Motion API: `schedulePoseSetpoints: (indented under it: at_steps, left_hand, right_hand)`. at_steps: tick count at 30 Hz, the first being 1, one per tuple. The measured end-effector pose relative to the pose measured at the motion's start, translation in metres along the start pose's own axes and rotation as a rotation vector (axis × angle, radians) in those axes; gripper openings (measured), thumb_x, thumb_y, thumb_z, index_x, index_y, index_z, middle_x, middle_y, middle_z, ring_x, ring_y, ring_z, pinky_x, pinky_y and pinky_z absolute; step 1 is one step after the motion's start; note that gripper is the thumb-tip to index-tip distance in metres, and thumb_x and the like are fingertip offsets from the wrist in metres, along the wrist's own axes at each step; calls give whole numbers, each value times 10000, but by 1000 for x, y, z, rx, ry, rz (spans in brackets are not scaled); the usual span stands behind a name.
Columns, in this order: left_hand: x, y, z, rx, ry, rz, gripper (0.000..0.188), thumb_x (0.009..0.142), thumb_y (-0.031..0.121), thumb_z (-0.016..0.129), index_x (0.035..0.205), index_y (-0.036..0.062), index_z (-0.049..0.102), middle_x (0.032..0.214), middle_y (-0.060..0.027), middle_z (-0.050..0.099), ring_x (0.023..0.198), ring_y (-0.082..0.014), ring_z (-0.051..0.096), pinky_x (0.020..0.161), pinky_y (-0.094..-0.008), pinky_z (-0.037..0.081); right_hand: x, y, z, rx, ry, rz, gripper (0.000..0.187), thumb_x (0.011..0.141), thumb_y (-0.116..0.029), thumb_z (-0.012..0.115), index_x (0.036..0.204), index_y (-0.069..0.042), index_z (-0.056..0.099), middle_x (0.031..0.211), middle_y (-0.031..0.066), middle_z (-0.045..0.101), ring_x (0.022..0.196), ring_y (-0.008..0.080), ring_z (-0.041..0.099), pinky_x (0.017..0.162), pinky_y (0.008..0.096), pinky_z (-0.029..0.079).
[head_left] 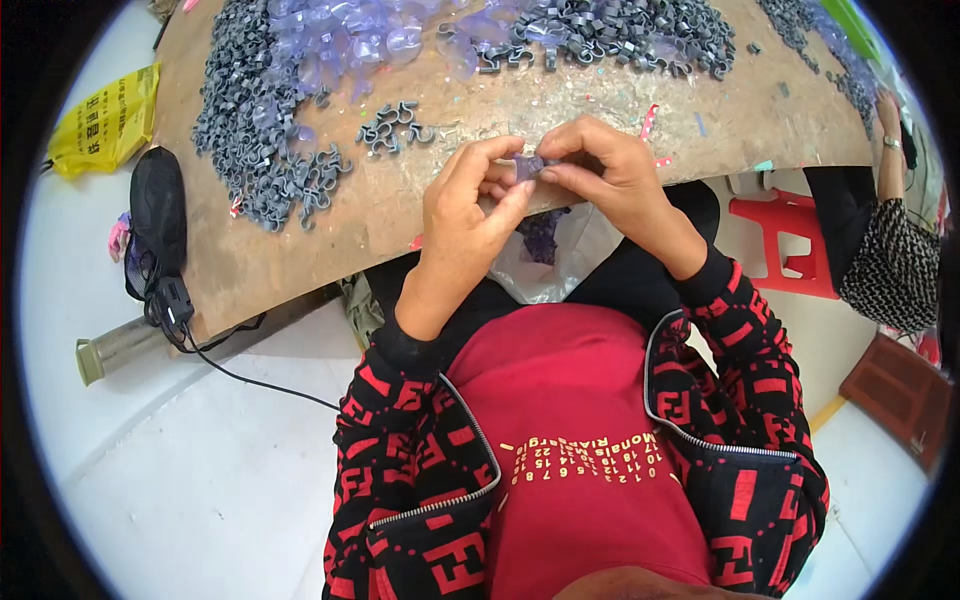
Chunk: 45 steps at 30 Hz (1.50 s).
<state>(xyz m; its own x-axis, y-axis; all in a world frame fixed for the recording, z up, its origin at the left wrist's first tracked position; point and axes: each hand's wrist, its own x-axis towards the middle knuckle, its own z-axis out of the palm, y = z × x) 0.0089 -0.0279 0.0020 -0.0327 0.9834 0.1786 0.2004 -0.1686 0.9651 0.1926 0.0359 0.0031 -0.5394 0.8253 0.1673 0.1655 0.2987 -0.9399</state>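
Observation:
Over the table's near edge my two hands meet at a small translucent purple suction cup (524,168). My left hand (462,218) pinches it between thumb and forefinger. With thumb and index finger pressed together, my right hand (612,172) grips a small dark piece (536,164) at the cup's side; its kind is mostly hidden by the fingertips. A few loose grey plastic clips (396,130) lie just beyond my left hand. Below the hands, a clear plastic bag (575,262) on my lap holds dark purple pieces (541,236).
Grey clips (245,110) and purple suction cups (350,40) are heaped across the wooden table (320,235). A yellow bag (108,122), a black pouch (158,200) and a cable (250,372) are at left. A red stool (775,235) and another person's arm (890,165) are at right.

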Motion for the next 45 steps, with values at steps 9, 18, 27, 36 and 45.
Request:
schedulePoseSetpoints:
  at_steps: [9,18,27,36,45]
  left_hand:
    - [10,-5,1,389,4,254,324,748,-49,621,1067,6,609,894,-91,594,749,-170,603,667,-272,495]
    - [19,0,-1,313,-21,111,282,703,-32,615,981,9,592,873,-99,587,692,-192,613,616,-301,499]
    - [26,-7,-4,378,-61,249,230,685,-42,608,908,13,600,829,-111,597,684,-233,612,607,-336,497]
    - [28,-9,-5,482,-74,419,258,664,-42,613,909,33,587,859,-115,594,789,-300,595,690,-376,490]
    - [20,3,-7,281,-84,179,326,739,-7,668,1057,27,606,902,-85,591,758,-176,606,671,-283,493]
  right_hand:
    - [4,7,4,-359,55,-227,200,759,-37,709,950,-36,652,903,86,617,831,251,593,711,320,470]
    - [6,10,4,-469,91,-282,247,736,-36,701,977,-53,648,898,96,617,849,286,588,737,351,474]
    - [11,13,0,-453,26,-267,177,750,-41,690,921,-43,644,865,94,611,832,278,593,717,346,473]
    - [10,5,1,-370,50,-224,174,733,-69,707,892,-49,638,814,86,594,788,273,594,684,349,477]
    - [13,3,2,-305,56,-175,135,762,-83,700,870,-49,627,804,89,575,739,256,598,642,333,472]
